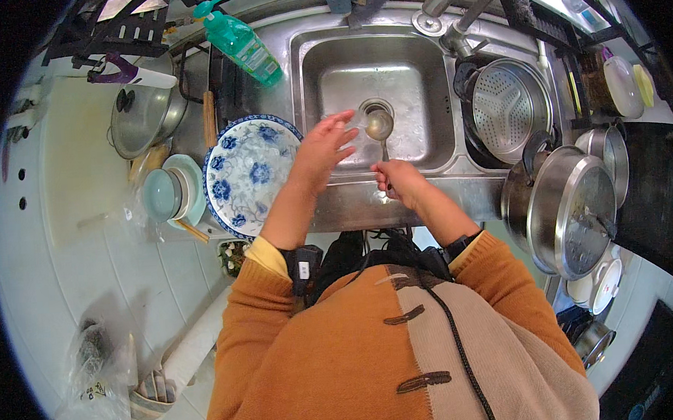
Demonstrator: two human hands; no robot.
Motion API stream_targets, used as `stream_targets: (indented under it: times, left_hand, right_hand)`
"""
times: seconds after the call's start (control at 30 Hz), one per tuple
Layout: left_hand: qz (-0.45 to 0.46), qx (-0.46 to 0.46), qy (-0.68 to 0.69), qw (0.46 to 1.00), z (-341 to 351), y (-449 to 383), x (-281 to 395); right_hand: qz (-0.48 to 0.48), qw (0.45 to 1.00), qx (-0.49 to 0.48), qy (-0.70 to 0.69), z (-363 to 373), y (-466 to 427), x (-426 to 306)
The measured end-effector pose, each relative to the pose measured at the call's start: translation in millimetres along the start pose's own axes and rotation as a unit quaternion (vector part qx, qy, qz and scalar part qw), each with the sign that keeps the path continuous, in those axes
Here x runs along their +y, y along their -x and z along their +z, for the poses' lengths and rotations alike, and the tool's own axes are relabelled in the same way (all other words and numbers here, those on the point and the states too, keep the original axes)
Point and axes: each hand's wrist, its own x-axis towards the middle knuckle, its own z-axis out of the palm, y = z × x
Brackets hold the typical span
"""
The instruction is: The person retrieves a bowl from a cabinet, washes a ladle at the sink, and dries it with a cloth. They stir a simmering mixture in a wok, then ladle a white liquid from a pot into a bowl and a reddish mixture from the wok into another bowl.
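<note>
My right hand [400,181] grips the handle of a metal ladle or large spoon [379,125], whose round bowl is over the drain of the stainless steel sink [335,84]. My left hand [325,150] is just left of that bowl, fingers apart, holding nothing that I can see. Beneath and beside my left forearm lies a round plate with blue flowers [243,175], on the counter at the sink's left. A green pump bottle [245,49] stands behind the plate, near the sink's back left corner.
Small bowls [161,195] with chopsticks [192,230] and a lidded pan [143,114] are on the left. To the right of the sink are a steamer pot [508,107] and a large pot with a glass lid [585,214]. The faucet [458,35] rises at the back right.
</note>
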Motion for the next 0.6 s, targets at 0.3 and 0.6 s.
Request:
stream_targets:
  times: [0.3,0.6]
  left_hand:
    - [-0.130,-0.034,-0.254,0.958,31,-15,-87]
    - [-0.065,0.018,-0.197,0.978,56,-23,-111]
  right_hand:
    - [-0.129,0.820,0.237,0.505,-10,17,13]
    - [-0.119,0.821,0.262,0.493,12,40,-4]
